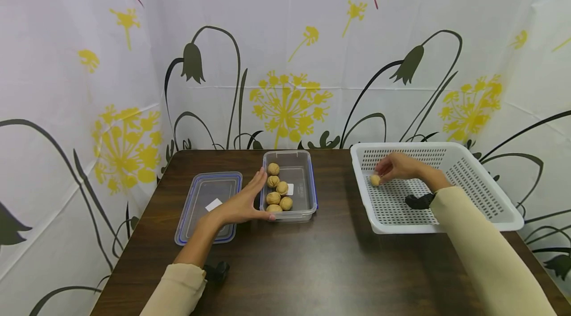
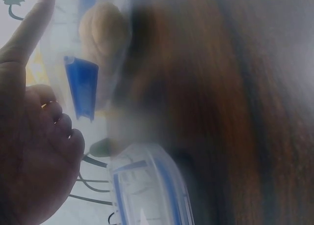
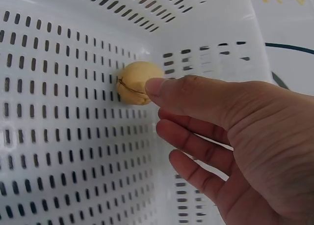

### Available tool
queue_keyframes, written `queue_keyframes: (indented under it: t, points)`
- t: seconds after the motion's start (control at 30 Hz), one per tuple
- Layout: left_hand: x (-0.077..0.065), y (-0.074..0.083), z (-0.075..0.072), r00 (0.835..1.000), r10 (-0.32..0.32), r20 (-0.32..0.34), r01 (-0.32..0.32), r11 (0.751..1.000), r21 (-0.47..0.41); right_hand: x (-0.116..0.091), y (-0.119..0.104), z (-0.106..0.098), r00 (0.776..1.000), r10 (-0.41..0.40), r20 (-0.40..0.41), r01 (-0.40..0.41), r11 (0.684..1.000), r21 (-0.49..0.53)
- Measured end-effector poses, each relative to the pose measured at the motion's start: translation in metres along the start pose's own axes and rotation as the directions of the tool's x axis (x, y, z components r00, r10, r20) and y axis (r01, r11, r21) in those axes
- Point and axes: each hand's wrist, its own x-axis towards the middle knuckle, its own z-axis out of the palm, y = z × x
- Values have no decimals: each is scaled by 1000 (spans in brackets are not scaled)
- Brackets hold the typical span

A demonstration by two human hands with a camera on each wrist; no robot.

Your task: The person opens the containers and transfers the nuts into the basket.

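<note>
My left hand (image 1: 241, 205) rests spread at the clear plastic container (image 1: 305, 215), fingers along its left rim and thumb at its front corner. Several walnuts (image 1: 273, 198) lie along the left side of that container. In the left wrist view, one walnut (image 2: 104, 31) shows through its wall behind a blue clip (image 2: 83, 87). Inside the white basket (image 1: 367, 207), my right hand (image 1: 399, 166) pinches a single walnut (image 3: 137, 82) close to the left wall. The thumb overlaps the walnut's edge; the index finger is hidden behind the thumb, and the other fingers curve loosely below.
A clear lid (image 1: 205, 189) with a blue seal lies left of the container, partly behind my left forearm. Brown tabletop (image 1: 321, 266) stretches in front of the container and basket. A flower-patterned curtain (image 1: 285, 48) hangs right behind the table.
</note>
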Motion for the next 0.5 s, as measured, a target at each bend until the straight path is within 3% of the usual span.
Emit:
queue_keyframes:
  t: [0.5]
  points:
    - [-1, 2, -1, 1000, -11, 3, 11, 1000, 11, -7, -29, -30, 992, -80, -99, 74, 995, -68]
